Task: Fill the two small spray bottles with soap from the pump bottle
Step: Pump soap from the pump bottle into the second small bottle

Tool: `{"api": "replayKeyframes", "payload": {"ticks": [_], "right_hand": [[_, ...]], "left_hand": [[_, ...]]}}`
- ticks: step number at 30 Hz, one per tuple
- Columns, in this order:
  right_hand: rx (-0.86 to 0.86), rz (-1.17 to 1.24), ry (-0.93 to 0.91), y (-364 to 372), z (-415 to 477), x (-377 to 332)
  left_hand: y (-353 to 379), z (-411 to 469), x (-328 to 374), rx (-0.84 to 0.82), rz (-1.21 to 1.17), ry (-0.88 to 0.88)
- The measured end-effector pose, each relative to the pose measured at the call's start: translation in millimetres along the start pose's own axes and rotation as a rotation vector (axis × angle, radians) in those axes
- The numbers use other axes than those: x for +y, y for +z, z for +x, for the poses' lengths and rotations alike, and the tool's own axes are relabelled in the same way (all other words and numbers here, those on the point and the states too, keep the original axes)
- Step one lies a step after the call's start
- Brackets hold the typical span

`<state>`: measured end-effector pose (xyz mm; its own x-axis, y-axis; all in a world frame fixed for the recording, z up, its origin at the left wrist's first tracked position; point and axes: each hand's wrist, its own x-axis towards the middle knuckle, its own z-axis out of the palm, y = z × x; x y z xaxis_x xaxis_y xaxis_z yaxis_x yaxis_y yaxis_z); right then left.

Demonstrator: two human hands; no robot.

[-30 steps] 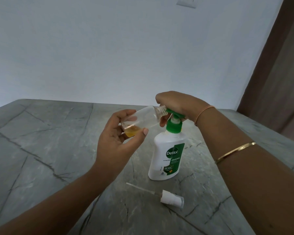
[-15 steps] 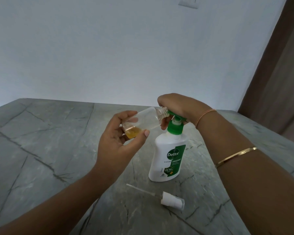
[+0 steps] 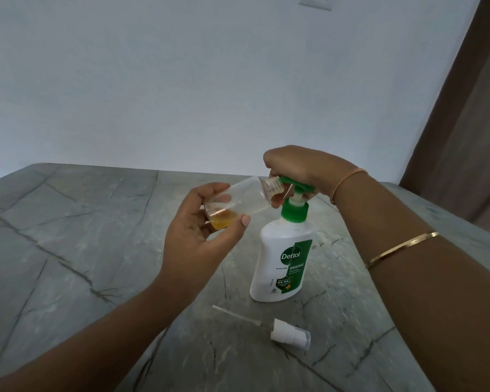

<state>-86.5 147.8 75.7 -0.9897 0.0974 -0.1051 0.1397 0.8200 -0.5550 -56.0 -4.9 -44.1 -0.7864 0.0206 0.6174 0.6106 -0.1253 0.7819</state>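
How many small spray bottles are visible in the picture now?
1. The small spray bottle is tilted in the left hand, its neck at the pump bottle spout. No second one shows; it may be out of view.

White pump bottle (image 3: 280, 267) w/ green label, amber soap (image 3: 222, 219), grey veined table (image 3: 68, 236)
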Motion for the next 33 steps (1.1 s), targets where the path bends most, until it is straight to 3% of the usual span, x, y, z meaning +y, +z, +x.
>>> {"api": "replayKeyframes", "payload": {"ticks": [7,16,33], "right_hand": [[-0.062,0.004,0.019,8.5,-4.6,5.5],[0.035,0.045,-0.049,1.5,-2.7,0.9],[-0.023,0.106,-0.039,7.3,-7.0,2.8]], "left_hand": [[0.9,-1.2,-0.7,-0.002,0.001,-0.002],[0.5,-1.1,1.2,-0.006,-0.03,-0.01],[0.3,-0.8,2.2,0.0,-0.005,-0.016]]}}
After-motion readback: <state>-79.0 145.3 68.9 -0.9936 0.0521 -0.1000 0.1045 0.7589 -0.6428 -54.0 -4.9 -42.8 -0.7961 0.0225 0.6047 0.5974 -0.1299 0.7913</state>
